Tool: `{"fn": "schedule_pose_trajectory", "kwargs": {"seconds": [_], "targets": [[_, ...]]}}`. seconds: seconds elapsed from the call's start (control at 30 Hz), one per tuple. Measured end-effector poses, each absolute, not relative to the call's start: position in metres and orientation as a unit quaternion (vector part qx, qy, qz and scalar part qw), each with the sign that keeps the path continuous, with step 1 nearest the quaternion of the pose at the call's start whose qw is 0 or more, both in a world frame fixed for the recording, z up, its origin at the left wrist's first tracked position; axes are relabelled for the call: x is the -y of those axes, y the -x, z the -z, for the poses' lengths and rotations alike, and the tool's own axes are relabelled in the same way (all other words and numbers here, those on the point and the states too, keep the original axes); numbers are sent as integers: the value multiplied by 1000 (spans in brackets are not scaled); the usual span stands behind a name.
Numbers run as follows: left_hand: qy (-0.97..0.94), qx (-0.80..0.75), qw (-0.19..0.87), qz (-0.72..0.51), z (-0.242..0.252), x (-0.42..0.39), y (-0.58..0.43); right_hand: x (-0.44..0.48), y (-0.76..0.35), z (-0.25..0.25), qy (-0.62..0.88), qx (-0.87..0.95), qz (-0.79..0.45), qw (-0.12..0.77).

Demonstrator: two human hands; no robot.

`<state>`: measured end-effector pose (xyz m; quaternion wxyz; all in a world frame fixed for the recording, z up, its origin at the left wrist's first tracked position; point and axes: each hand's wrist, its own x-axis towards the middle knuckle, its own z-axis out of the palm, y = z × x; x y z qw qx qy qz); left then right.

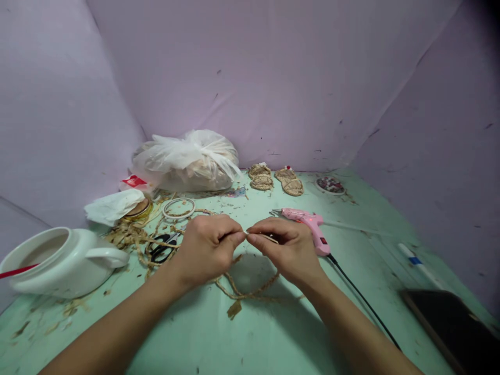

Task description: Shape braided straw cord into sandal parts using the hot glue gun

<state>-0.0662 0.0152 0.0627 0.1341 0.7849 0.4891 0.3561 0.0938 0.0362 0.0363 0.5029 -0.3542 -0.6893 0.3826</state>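
Observation:
My left hand [209,247] and my right hand [285,247] meet above the middle of the green table [273,338], fingertips pinched together on a thin straw strand [250,235]. A braided straw rope [250,291] loops on the table below them and runs left under my left hand. Both hands are closed in a pinch. Just right of my right hand lies a pink glue gun [308,224] with a red light on, and its black cord [363,302] trails toward me.
A white ceramic pot [62,260] lies at the left. Black scissors [162,249], a white ring [178,207], loose straw and a tissue sit behind my left hand. At the back are a plastic bag [187,159], small woven sandals [277,179] and a bead dish [330,184]. A dark tablet [453,325] and pen [417,263] lie right.

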Motion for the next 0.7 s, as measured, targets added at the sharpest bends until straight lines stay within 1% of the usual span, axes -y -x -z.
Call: {"fn": "schedule_pose_trajectory", "kwargs": {"seconds": [0.1,0.2,0.27,0.33,0.43,0.47,0.5,0.57,0.63,0.7], "targets": [[-756,-525,224,-321,-67,-16,67,-35,-95,-35,284,758,-278,517],[-734,-535,299,-291,-69,-18,69,-33,-96,-33,260,776,-245,520],[-734,-535,318,-270,-69,-20,70,-31,-96,-32,284,787,-238,494],[-739,-555,270,-270,-69,-20,70,-30,-96,-31,325,789,-240,462],[-750,-564,123,-323,-66,-19,70,-30,-94,-31,387,758,-283,443],[-763,-544,97,-335,-66,-18,70,-30,-93,-31,400,745,-305,438],[-781,-519,93,-334,-65,-18,69,-30,-92,-31,407,735,-326,433],[-813,-488,124,-293,-64,-15,67,-30,-90,-31,412,723,-354,428],[-814,-507,136,-250,-62,-12,65,-28,-88,-30,413,721,-355,428],[-804,-537,109,-231,-60,-9,63,-25,-86,-30,415,729,-331,431]]}}
